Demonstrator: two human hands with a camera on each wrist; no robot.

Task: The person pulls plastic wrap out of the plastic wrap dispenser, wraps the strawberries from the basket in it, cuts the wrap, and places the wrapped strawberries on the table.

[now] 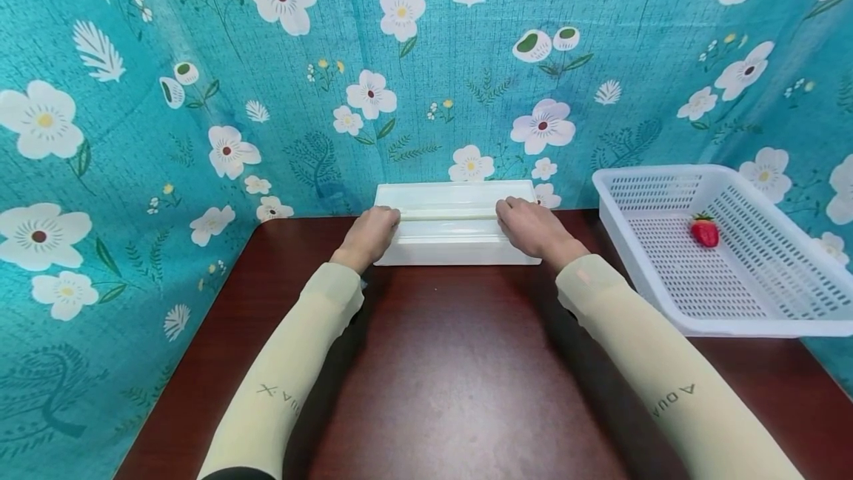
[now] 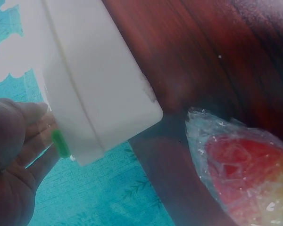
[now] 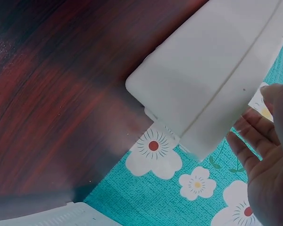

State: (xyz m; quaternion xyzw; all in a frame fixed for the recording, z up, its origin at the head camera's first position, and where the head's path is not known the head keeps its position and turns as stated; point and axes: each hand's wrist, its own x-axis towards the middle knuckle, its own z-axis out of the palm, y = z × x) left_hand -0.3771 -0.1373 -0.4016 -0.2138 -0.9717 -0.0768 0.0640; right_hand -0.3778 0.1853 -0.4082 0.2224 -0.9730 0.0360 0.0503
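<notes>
A long white box (image 1: 460, 253) with a seam along its length stands at the back of the table. My left hand (image 1: 373, 234) holds its left end, fingers curled at the upper edge. At the right end my right hand (image 1: 533, 228) grips the same upper part. In the left wrist view the left hand's fingers (image 2: 40, 155) are bent behind a clear rim, beside a green clip (image 2: 60, 143). The right hand's fingers (image 3: 254, 136) reach behind the box edge in the right wrist view. What lies inside the box is hidden.
A white perforated basket (image 1: 640, 280) stands at the right, with a red strawberry (image 1: 704, 231) in it. Behind the dark red-brown table (image 1: 433, 376) hangs a teal flowered cloth (image 1: 426, 117). A red-and-yellow thing in clear plastic (image 2: 245, 169) shows in the left wrist view.
</notes>
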